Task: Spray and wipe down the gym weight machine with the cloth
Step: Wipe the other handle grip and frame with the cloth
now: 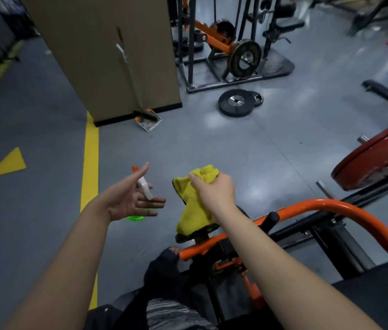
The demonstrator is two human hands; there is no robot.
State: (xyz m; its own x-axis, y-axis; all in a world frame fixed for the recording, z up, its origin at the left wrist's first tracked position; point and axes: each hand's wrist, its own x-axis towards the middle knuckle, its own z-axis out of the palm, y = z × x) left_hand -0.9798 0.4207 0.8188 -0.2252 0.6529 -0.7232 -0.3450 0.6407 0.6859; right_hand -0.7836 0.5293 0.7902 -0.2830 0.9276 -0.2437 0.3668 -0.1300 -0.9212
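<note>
Grey gym floor [212, 144], glossy, with a yellow painted line [90, 163] and a yellow triangle [8, 164], both left of the weight machine [331, 204]. Machine: orange tube frame and black steel, lower right of view; a red weight plate [374, 158] sits on its right side. Right hand [214, 186]: over the machine's left end, fingers curled and bunching the top of the yellow cloth [195, 210]. Cloth hangs down from that grip and drapes onto a small black pad [188, 235] at the machine's left end; its lower edge touches the pad. Left hand [131, 198]: just left of the machine, apart from the cloth, palm up, thumb raised, fingers straight and spread wide. Spray bottle [144, 186] lies across this hand between thumb and fingers: white trigger head above the palm, orange nozzle tip past the thumb, green body showing below the hand. Cannot tell whether any finger wraps the neck; those in view are not curled. Beyond the machine: two black plates [235, 102] flat on the floor, a steel rack [212, 67] carrying another plate, and a tan pillar [104, 55] with a broom and dustpan [149, 121] at its base. Frame edges motion-blurred.
</note>
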